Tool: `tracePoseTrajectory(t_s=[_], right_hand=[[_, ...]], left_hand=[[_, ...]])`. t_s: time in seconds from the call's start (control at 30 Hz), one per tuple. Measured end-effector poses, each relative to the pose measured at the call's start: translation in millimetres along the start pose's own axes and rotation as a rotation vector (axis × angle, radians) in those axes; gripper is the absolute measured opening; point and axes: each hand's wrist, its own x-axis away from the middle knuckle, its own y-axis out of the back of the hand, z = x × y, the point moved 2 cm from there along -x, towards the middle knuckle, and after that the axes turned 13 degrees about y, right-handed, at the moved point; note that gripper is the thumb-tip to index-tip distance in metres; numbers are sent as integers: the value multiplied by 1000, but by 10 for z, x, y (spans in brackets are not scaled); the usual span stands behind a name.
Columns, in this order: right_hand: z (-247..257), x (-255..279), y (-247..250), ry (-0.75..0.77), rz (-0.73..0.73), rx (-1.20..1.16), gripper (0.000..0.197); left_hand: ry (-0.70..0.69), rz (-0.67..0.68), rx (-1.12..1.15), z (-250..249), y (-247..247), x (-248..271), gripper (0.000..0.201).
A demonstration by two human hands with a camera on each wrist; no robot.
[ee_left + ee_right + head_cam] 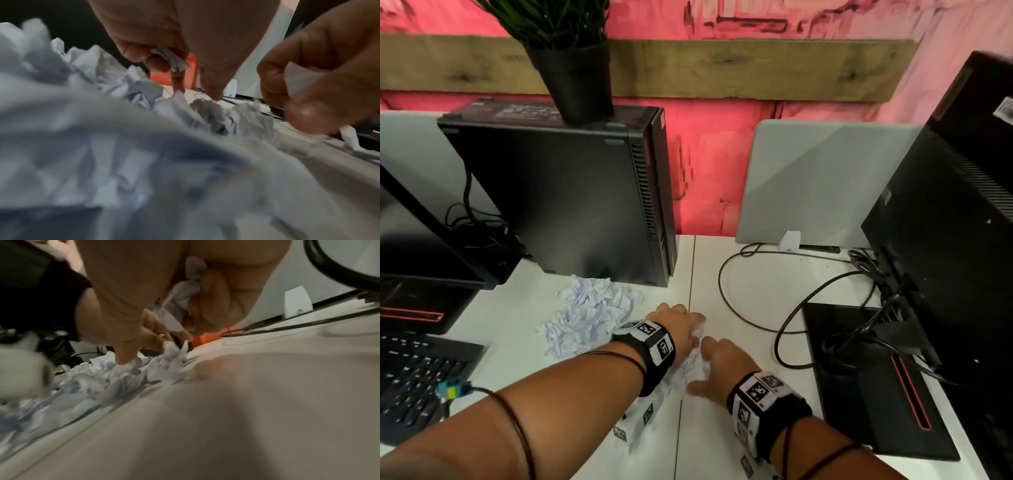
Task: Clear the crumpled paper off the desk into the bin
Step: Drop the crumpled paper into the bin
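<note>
A loose heap of crumpled paper (592,315) lies on the white desk (750,301) in front of a black computer tower. More crumpled paper (688,368) sits between my two hands at the desk's middle seam. My left hand (681,325) is over it with fingers curled, pinching a scrap of paper (168,58). My right hand (722,363) lies just right of it, its fingers curled round another wad (180,308). In the left wrist view blurred paper (123,154) fills the foreground. No bin is in view.
A black tower (571,198) with a plant pot (575,78) on top stands behind the heap. A keyboard (414,383) lies at the left. A looping black cable (722,291), a black monitor base (859,377) and another tower (945,222) crowd the right.
</note>
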Motion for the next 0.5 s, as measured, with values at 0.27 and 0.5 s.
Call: tracePoseTrajectory(t_s=[0.27, 0.5], right_hand=[[-64, 49, -155, -11, 124, 117, 35], [-57, 38, 36, 5, 21, 123, 9]], left_hand=[[28, 19, 158, 25, 68, 105, 30], [73, -168, 658, 351, 412, 443, 10]])
